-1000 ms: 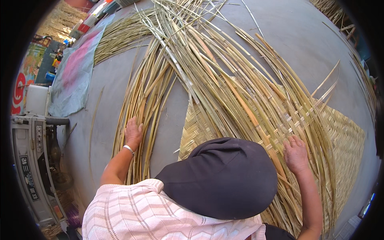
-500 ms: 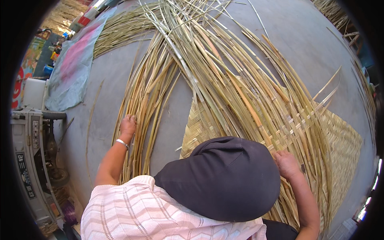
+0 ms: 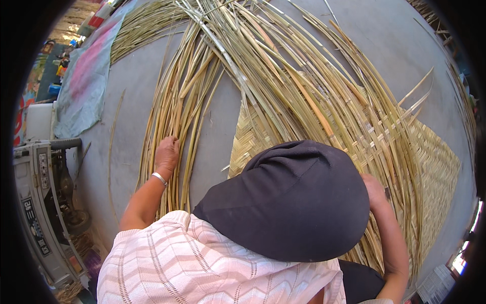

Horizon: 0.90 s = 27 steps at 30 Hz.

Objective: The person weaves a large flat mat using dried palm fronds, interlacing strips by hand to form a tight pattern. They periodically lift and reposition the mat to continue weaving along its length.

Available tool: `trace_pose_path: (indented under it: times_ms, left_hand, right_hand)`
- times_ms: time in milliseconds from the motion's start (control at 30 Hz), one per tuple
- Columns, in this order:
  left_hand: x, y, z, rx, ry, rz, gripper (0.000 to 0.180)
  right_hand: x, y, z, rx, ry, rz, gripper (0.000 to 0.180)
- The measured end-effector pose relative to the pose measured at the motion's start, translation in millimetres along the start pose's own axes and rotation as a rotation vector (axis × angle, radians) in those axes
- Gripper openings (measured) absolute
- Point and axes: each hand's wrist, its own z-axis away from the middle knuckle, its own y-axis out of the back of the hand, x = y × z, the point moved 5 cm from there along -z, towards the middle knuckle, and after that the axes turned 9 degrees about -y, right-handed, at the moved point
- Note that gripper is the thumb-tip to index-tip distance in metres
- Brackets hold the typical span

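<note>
Long, split reed strips point(image 3: 304, 96), yellow-green and tan, fan across the floor and over a woven reed mat point(image 3: 438, 162). My left hand point(image 3: 167, 153), with a pale bangle at the wrist, is closed round some strips of the left bundle point(image 3: 174, 109). On the right side, my right hand point(image 3: 375, 191) is down at the strips that lie over the mat. Its fingers are mostly hidden behind the dark cap point(image 3: 283, 202), so what they grip cannot be made out. The cap also covers the near part of the mat.
At the left stands a grey vehicle front point(image 3: 38, 197) with a small wheel. Behind it hangs a pale blue sheet point(image 3: 83, 96) with a pink patch. More reeds point(image 3: 144, 28) lie at the far left, on the grey floor point(image 3: 126, 131). A single loose strip point(image 3: 112, 147) lies beside the left bundle.
My left hand has shifted slightly right and up along the bundle. The cap and right hand have moved right and up, and the cap now covers more of that hand's fingers.
</note>
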Motion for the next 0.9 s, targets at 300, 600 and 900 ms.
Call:
trace_pose_path:
  times_ms: [300, 600, 900]
  left_hand:
    - [14, -48, 30, -0.349, 0.205, 0.063, 0.03]
    - [13, -31, 37, -0.225, 0.204, 0.842, 0.019]
    - [20, -13, 125, -0.669, 0.667, 0.946, 0.028]
  right_hand:
    - [-4, 1, -7, 0.161, 0.162, 0.093, 0.031]
    - [11, -1, 1, 0.182, 0.091, 0.083, 0.031]
    - [12, 4, 0, 0.187, 0.033, -0.003, 0.028]
